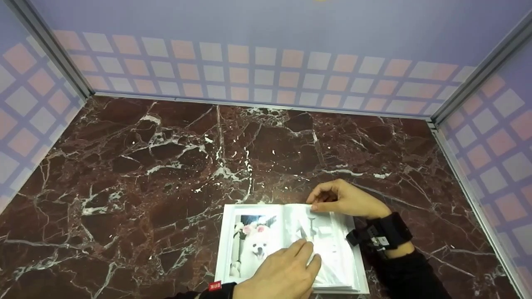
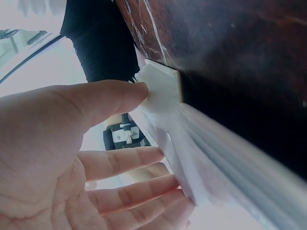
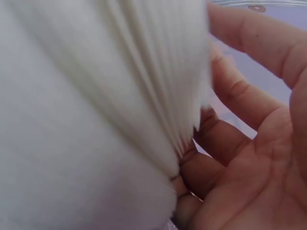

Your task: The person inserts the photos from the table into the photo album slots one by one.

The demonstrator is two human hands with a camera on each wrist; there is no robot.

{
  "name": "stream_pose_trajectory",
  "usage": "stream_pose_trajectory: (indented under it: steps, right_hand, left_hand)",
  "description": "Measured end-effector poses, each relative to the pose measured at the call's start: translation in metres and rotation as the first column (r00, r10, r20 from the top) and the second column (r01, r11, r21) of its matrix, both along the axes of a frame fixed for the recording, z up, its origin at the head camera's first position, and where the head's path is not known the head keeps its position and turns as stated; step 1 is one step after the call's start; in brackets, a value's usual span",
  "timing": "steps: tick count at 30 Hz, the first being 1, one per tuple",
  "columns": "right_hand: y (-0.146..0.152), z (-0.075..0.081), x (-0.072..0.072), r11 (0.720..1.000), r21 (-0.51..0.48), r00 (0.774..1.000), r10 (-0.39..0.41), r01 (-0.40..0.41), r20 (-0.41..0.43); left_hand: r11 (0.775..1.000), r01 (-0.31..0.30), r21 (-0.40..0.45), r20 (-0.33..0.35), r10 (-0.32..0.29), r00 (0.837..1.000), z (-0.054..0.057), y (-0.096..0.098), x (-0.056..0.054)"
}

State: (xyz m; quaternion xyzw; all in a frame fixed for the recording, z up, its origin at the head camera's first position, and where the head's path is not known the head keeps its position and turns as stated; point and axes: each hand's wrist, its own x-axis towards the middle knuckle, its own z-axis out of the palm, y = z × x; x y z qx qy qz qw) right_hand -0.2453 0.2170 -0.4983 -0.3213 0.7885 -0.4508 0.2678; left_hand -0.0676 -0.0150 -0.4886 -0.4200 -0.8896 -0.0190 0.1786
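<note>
A photo album [image 1: 362, 265] lies spread on the marble table. Its left page holds a photo of a white fluffy dog [image 1: 254, 249] with pink flowers on its head. On the right, a glossy clear-sleeved page [image 1: 324, 232] reflects the light, and its picture is mostly washed out. My left hand [image 1: 282, 270] rests across the lower middle of the album, fingers extended onto the right page. In the left wrist view the thumb is beside the white page edges [image 2: 160, 88]. My right hand [image 1: 347, 199] pinches the right page's top edge; fanned page edges [image 3: 144, 72] fill the right wrist view.
Dark red marble tabletop [image 1: 166, 174] with white veins extends around the album. A purple back wall [image 1: 266, 25] with pink and white squares closes off the far side, and side panels [image 1: 498, 137] stand left and right.
</note>
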Motion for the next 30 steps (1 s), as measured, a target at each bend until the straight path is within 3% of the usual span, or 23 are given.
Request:
stream_pose_trajectory:
  steps: [6, 9, 13, 17, 22, 26, 30]
  right_hand:
    - [-0.001, 0.005, 0.000, 0.999, 0.022, 0.999, -0.045, 0.045, -0.013]
    - [0.001, 0.008, 0.001, 0.996, 0.059, 0.995, -0.067, 0.071, -0.069]
    - [0.002, 0.011, 0.002, 0.987, 0.117, 0.984, -0.092, 0.110, -0.150]
    - [0.003, 0.012, 0.002, 0.980, 0.144, 0.979, -0.116, 0.141, -0.165]
    - [0.006, 0.011, 0.001, 0.975, 0.162, 0.980, -0.125, 0.149, -0.152]
    - [0.008, 0.011, 0.000, 0.973, 0.173, 0.980, -0.125, 0.152, -0.156]
    - [0.010, 0.012, 0.000, 0.969, 0.195, 0.979, -0.122, 0.153, -0.162]
  left_hand:
    - [0.997, -0.066, -0.034, 0.030, 0.068, 0.997, 0.002, 0.000, -0.001]
    - [0.991, -0.115, -0.065, 0.081, 0.120, 0.989, 0.004, 0.000, -0.002]
    - [0.983, -0.163, -0.079, 0.101, 0.171, 0.980, 0.006, -0.001, -0.004]
    - [0.983, -0.160, -0.086, 0.115, 0.170, 0.979, 0.008, -0.002, -0.005]
    - [0.994, -0.098, -0.057, 0.197, 0.107, 0.974, 0.017, -0.010, -0.008]
    - [0.993, -0.106, 0.048, 0.313, 0.086, 0.946, 0.024, -0.024, -0.016]
    - [0.968, -0.203, 0.151, 0.386, 0.131, 0.913, 0.026, -0.046, -0.030]
